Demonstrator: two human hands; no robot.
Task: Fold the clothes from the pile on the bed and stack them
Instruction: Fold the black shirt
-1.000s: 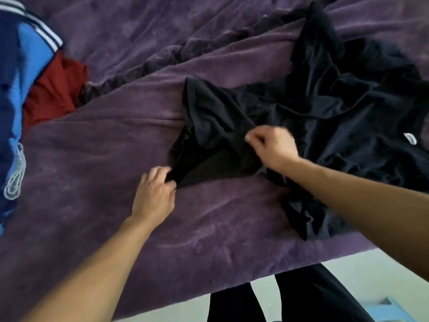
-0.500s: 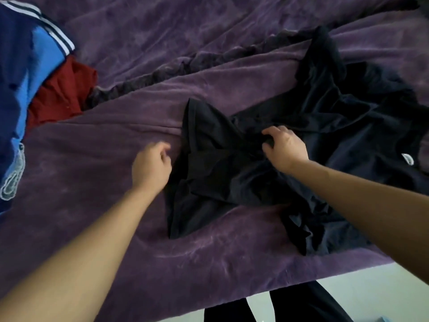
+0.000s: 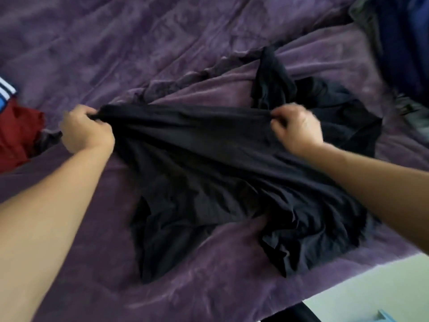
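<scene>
A purple blanket (image 3: 162,43) covers the bed and fills almost the whole view. On it, in the middle, lies the black garment (image 3: 209,177), the biggest piece of clothing here. Its far edge is lifted and pulled into a straight line between the two hands, while its near part rests wrinkled on the blanket, close to the near edge of the bed. More black cloth is bunched behind it, to the far right; I cannot say for sure whether it is the same garment.

At the far right corner there is a dark blue heap of clothes (image 3: 399,43), blurred. At the left edge lies a red garment (image 3: 16,133).

The left hand (image 3: 86,130) has its fingers curled tight around the left end of the lifted edge. The right hand (image 3: 297,129) pinches the right end of the same edge with curled fingers.
</scene>
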